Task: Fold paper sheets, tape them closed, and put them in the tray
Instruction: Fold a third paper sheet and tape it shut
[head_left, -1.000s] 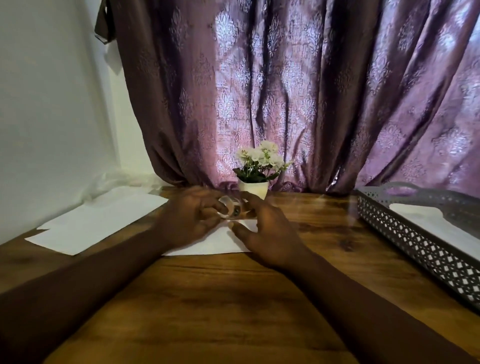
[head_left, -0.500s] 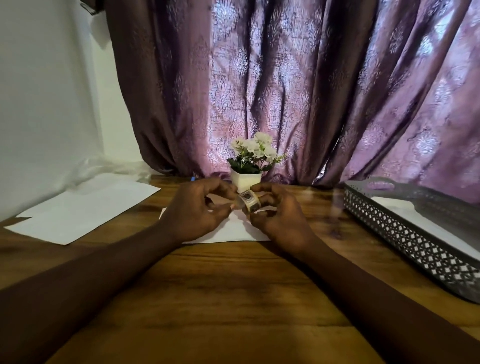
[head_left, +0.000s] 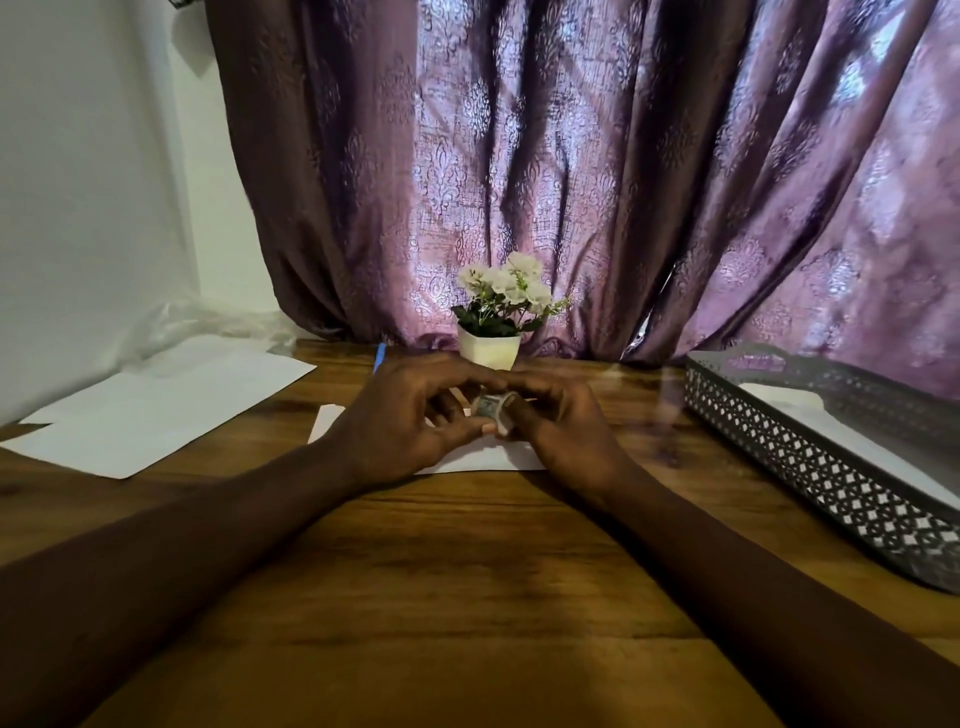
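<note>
both forearms lie over the wooden table (head_left: 467, 597). the left hand (head_left: 410, 421) and the right hand (head_left: 566, 431) meet above a folded paper (head_left: 483, 457), and their fingers close together on a small tape roll (head_left: 494, 408). at the left lie loose sheets (head_left: 156, 410). at the right stands the tray (head_left: 831, 483) with paper inside. behind is a flower pot (head_left: 491, 348).

- Your left hand (head_left: 410, 421) is bare, with no ring or watch, short nails.
- Your right hand (head_left: 563, 431) is bare too.
- Both your forearms show uncovered, no sleeves reaching them.
</note>
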